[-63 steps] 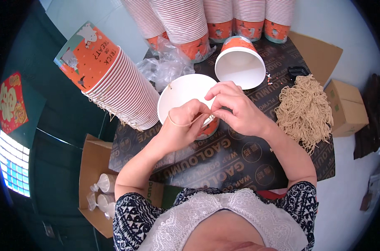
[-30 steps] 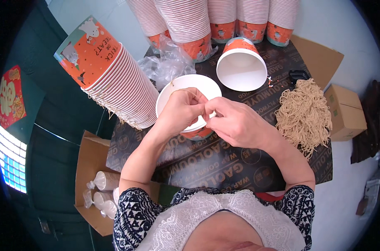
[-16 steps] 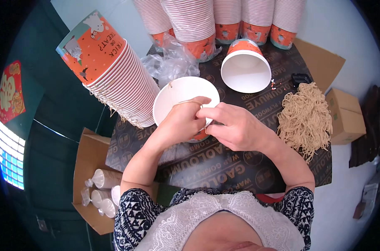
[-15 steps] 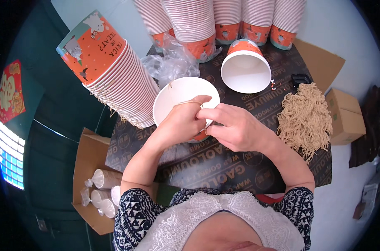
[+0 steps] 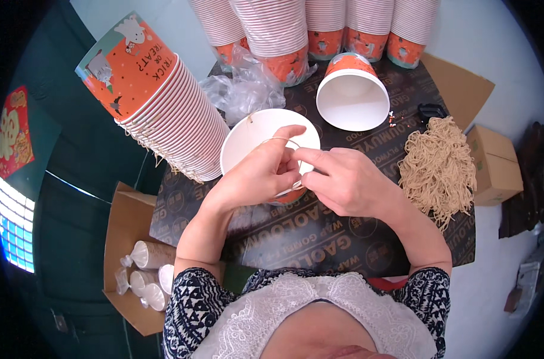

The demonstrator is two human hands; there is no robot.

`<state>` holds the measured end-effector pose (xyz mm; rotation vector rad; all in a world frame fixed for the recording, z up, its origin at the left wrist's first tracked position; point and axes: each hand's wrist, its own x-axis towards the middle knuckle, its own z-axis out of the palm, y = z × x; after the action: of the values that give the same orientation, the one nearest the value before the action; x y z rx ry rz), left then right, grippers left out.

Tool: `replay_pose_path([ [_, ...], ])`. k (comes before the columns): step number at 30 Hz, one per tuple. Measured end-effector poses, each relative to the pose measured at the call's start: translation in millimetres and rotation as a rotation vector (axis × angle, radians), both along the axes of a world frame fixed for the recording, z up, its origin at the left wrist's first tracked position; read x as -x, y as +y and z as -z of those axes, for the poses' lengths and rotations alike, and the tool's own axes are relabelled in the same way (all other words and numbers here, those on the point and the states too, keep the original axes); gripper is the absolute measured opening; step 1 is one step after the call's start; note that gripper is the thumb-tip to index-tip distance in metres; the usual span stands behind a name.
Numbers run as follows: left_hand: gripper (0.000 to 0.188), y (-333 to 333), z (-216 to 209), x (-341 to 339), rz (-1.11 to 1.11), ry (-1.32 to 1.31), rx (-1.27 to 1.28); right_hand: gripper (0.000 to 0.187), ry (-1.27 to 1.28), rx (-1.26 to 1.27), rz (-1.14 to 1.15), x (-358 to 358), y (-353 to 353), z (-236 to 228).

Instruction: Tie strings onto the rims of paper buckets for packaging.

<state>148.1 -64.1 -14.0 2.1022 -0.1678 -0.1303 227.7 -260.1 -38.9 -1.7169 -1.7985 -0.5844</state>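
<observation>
Head view, from left: a long stack of orange-printed cups [image 5: 164, 113] lies on its side at the desk [image 5: 320, 239] edge. Just beside it the left hand [image 5: 257, 176] pinches a thin tan string [image 5: 278, 141] over the white-lined paper bucket [image 5: 266, 134], thumb and forefinger closed on the loop. A second ago that hand sat lower on the rim; now it has reached further over the opening, so the handle seems to be getting threaded. The right hand [image 5: 343, 182] pinches the string's other end, touching the left. A second bucket [image 5: 352, 99] stands behind, and a heap of strings [image 5: 436, 170] lies right.
</observation>
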Motion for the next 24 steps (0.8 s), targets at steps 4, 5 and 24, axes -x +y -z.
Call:
replay_pose_path([
  [4, 0.039, 4, 7, 5, -0.051, -0.1, 0.066, 0.011, -0.045, -0.028, 0.016, -3, -1, 2],
  [5, 0.031, 6, 9, 6, -0.058, -0.159, 0.087, 0.015, -0.022, -0.003, 0.005, -3, -2, 2],
  [24, 0.013, -5, -12, 23, -0.042, -0.255, -0.24, 0.006, 0.414, -0.101, 0.054, 1, 10, 21],
])
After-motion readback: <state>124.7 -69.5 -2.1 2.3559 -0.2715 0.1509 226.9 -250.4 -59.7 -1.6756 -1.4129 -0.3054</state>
